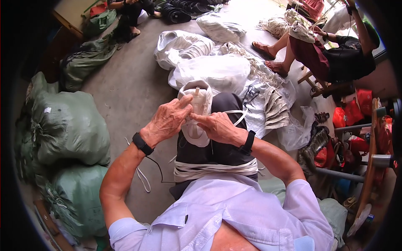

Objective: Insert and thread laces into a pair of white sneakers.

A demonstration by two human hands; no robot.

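A cream sneaker (203, 97) rests on my dark-clad lap, its opening away from me and its toe toward me. My left hand (169, 119) is bent over the shoe's left side, fingers closed at the lacing area. From the right, my right hand (220, 127) meets it there, with fingers pinched together close to the eyelets. A white shoelace (239, 112) loops out beside the right hand. The exact grip of the fingertips is partly hidden. Across my thighs lies a bundle of white laces (215, 168).
Stuffed green sacks (71, 127) are stacked at left. Ahead lie white plastic bags (211, 69) and a stack of pale shoe parts (276, 108). A seated person (335, 58) works at upper right; another sits at upper left. Red bags (354, 111) hang by a wooden rack at right.
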